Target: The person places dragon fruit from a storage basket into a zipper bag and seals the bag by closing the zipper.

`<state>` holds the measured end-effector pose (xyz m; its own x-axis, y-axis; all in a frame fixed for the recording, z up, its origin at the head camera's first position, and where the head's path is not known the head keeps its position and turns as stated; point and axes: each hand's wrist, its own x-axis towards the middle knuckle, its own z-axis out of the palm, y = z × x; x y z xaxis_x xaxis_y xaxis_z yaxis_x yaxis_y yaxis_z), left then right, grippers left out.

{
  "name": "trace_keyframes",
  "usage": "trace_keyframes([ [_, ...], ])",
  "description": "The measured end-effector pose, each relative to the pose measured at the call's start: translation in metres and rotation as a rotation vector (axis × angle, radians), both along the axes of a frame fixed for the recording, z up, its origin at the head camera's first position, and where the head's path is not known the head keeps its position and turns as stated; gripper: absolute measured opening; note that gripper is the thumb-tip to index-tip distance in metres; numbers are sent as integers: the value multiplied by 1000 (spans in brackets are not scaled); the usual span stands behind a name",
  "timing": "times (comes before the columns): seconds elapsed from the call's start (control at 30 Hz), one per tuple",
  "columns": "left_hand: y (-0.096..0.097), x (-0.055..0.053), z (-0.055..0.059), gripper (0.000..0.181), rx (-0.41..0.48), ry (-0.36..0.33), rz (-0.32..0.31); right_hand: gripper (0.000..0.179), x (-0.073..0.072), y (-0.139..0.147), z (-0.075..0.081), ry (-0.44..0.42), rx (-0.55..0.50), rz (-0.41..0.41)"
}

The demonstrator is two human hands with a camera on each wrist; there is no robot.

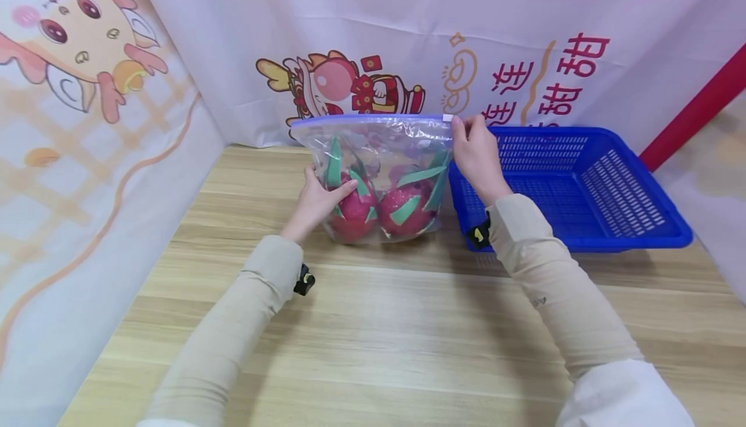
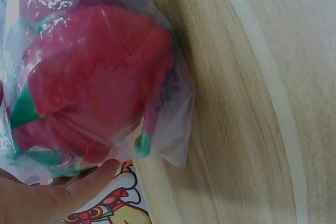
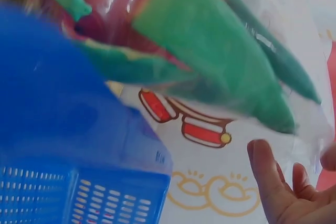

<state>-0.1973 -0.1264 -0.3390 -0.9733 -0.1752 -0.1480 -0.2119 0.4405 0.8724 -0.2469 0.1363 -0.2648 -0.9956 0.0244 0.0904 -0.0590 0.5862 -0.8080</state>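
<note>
A clear slider zip bag point(image 1: 379, 135) with a purple top strip stands on the table, holding two pink dragon fruits point(image 1: 405, 210) with green scales. My left hand point(image 1: 319, 195) grips the bag's left side, thumb across the front over one fruit. At the upper right corner, my right hand point(image 1: 479, 155) pinches the bag's edge beside the white slider point(image 1: 447, 118). One dragon fruit point(image 2: 100, 66) fills much of the left wrist view, with the left hand's fingers point(image 2: 89, 182) below it. In the right wrist view, the right hand point(image 3: 294, 198) is only partly visible, near the bag's top.
A blue plastic basket point(image 1: 670, 229) with slotted walls stands on the wooden table point(image 1: 373, 343), right of the bag and close to the right forearm. Behind is a printed cloth backdrop point(image 1: 373, 32); another patterned sheet point(image 1: 116, 194) hangs along the left side.
</note>
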Motion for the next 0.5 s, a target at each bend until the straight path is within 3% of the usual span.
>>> trace_keyframes([
  [0.2,3,-3,-1,93,-1,33,18,56,4,-5,-1,4,16,34],
  [0.33,4,-6,-3,89,12,51,48,62,6,-10,-6,-63,41,102],
  [0.5,6,-8,-8,90,15,43,129,80,15,-26,-23,-144,-84,131],
])
